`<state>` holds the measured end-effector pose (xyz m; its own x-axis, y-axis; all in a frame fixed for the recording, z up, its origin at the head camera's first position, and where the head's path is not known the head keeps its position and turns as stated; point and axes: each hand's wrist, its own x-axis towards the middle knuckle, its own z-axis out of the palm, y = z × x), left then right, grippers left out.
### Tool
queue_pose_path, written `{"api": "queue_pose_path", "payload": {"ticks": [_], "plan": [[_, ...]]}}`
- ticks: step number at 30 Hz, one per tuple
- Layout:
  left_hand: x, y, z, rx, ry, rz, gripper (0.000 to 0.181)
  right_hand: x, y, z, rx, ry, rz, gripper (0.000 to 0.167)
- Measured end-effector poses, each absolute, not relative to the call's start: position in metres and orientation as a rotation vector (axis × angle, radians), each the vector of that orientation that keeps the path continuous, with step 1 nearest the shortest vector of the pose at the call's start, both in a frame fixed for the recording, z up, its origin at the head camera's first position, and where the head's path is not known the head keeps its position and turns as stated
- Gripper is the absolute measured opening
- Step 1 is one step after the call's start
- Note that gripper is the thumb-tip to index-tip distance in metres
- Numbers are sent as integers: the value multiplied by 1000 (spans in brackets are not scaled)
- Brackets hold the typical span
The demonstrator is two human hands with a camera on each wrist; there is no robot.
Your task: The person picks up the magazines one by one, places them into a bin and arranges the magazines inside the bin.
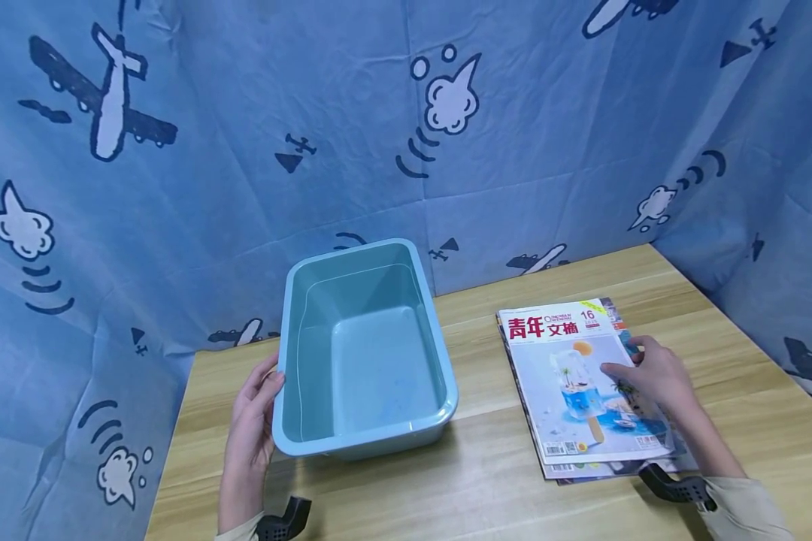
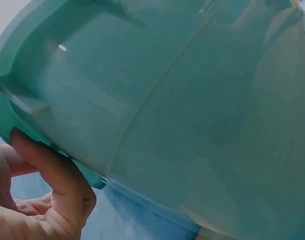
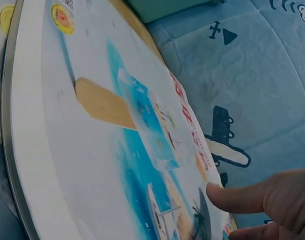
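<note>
A light blue plastic basin [image 1: 379,368] with a rounded rim stands on the left part of the wooden table. My left hand [image 1: 252,409] grips its left rim, the thumb at the top edge and the fingers under the lip in the left wrist view. On the right lies a small stack of magazines; the top magazine [image 1: 534,391] has a white cover with red lettering and an ice-lolly picture. My right hand [image 1: 659,376] pinches the stack's right edge, thumb on the cover. How many magazines the fingers hold is hidden.
The wooden table [image 1: 487,488] reaches to a blue cloth backdrop [image 1: 352,113] with airplane and cloud prints, which hangs behind and at both sides. A strip of bare tabletop separates the basin from the magazines. Black wrist mounts [image 1: 677,488] sit on both forearms.
</note>
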<state>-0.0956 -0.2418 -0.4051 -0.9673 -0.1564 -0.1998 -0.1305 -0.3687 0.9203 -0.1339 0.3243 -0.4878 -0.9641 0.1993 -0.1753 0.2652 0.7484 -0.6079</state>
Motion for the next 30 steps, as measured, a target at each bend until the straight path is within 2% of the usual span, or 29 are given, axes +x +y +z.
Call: {"api": "queue_pose_path", "payload": {"ticks": [11,30], "plan": [[-96,-241,-404,401,-1762,-2559,27,-139,323,-488,418,2830,-949,74],[-95,-242,-405,361,-1756,-2557,20,-143,325,-488,496,2734,-1030,61]]}}
